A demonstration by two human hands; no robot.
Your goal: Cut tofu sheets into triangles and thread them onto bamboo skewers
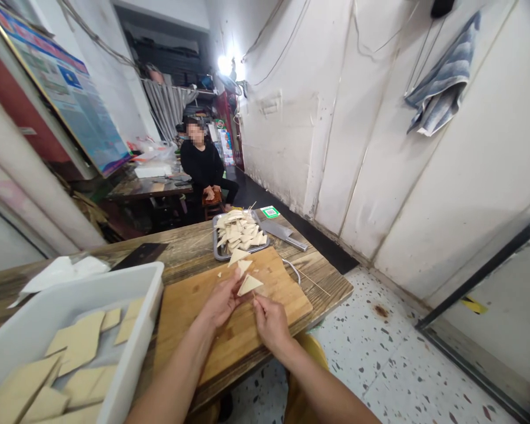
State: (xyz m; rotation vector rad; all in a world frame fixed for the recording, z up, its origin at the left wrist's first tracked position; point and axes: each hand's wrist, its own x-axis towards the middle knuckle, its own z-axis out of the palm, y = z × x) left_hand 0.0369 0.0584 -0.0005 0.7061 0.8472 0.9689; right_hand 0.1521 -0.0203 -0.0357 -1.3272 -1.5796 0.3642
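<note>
Over the wooden cutting board (189,305), my left hand (223,300) has its fingers closed on a pale triangular tofu piece (250,285). My right hand (271,321) pinches a thin wooden skewer (254,294) just below that piece; most of the skewer is hidden by the fingers. How far the skewer goes into the tofu I cannot tell. Two more tofu triangles (238,256) lie just beyond my left fingertips. Behind the board, a metal tray (222,257) holds a heap of cut tofu pieces (241,231) with skewer ends sticking out.
A white plastic bin (152,294) with large tofu slabs (82,341) stands at the left. A cleaver (285,234) lies right of the tray, near a green QR card (270,212). A loose skewer (309,278) lies near the table's right edge. Farther back sits a person (202,162).
</note>
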